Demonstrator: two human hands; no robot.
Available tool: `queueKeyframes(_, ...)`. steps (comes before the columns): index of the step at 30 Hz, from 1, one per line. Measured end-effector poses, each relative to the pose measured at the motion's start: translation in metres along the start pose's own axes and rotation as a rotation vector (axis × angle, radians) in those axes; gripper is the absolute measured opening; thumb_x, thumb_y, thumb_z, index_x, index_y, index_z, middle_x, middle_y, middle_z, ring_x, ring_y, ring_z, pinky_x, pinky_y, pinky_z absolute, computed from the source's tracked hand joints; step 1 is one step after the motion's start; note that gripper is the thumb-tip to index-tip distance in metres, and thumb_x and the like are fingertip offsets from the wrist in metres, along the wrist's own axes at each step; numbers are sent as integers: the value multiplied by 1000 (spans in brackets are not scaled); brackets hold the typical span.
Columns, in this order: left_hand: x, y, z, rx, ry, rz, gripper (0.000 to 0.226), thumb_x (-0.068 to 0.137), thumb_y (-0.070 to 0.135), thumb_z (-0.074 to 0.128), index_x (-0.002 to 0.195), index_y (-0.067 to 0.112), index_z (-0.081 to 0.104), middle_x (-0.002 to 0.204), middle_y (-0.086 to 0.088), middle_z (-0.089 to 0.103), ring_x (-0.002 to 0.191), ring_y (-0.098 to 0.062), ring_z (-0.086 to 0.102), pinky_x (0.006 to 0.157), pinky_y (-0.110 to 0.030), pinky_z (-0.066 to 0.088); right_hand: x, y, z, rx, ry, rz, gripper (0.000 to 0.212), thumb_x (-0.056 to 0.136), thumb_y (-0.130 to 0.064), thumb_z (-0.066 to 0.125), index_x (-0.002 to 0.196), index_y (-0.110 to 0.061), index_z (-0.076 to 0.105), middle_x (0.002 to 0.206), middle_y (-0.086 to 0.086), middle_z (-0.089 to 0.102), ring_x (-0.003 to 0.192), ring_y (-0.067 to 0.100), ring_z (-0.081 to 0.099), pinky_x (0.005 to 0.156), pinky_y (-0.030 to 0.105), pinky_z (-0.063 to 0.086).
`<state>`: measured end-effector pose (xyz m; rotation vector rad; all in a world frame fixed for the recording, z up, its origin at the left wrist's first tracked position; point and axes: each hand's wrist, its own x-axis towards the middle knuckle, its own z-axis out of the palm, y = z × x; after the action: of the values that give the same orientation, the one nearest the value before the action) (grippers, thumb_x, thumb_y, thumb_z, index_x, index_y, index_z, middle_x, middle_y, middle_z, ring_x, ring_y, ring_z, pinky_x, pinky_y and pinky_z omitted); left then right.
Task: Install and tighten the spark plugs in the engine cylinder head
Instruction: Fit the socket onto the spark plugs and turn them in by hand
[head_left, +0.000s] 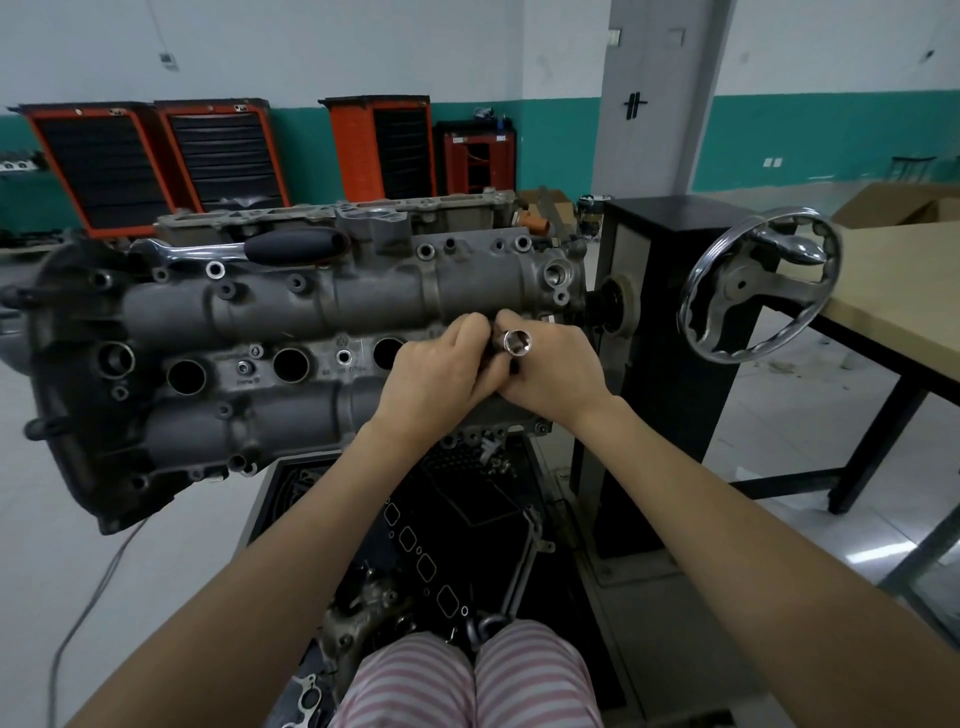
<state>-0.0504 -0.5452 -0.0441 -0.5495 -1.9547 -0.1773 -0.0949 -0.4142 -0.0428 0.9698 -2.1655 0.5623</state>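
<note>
Held together over the right end of the grey cast-metal cylinder head (311, 332). Right hand (550, 374) fingers clenched round a shiny chrome socket (516, 344); left hand (441, 374) fingers curled, pinching its lower end. Chrome black-handled ratchet (249, 248) lying on top.

Cylinder head with open plug wells, socket held above it.
The grey head (291, 312) lies lengthwise on its stand, three dark round wells (291, 365) showing in a row along its middle. The chrome socket (516, 344) points its open end toward the camera, over the head's right end, between both hands.
</note>
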Motion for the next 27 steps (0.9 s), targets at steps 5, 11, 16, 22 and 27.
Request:
queueKeyframes(5,-1,2,0,-18,-7,8,22,84,28,45,78,13,30,55,-9,48,33,-24,42,36,-19,23,-1,-1,0,-16,9,-30,16,74,-16,63,73,-3,54,57,6,57,47,26,53,41,30,37)
queueKeyframes(11,-2,-1,1,14,-25,-55,33,81,31,52,65,3,47,52,-5,48,37,-23,44,41,-19,21,-2,2,3,14,3,-5,17,76,-21,55,66,-9,62,62,2,62,56,21,57,47,34,42)
queueKeyframes(16,-2,0,-1,15,-35,-38,32,85,28,49,64,4,47,51,-6,50,35,-26,44,42,-19,21,-1,0,0,22,26,-19,16,73,-20,55,68,-5,55,57,3,57,49,23,53,43,28,35)
queueKeyframes(22,0,6,-4,-43,-79,-86,33,85,26,43,70,-2,49,59,-11,49,36,-28,45,40,-21,25,-1,-1,-2,-7,22,-37,17,73,-17,62,74,-3,53,56,7,56,47,29,53,42,29,37)
queueKeyframes(27,-1,3,-3,-25,-60,-104,29,80,27,48,67,1,48,55,-7,49,37,-26,45,41,-20,23,-2,2,1,-5,3,-28,11,77,-16,61,72,-6,62,64,4,62,58,25,58,48,35,43)
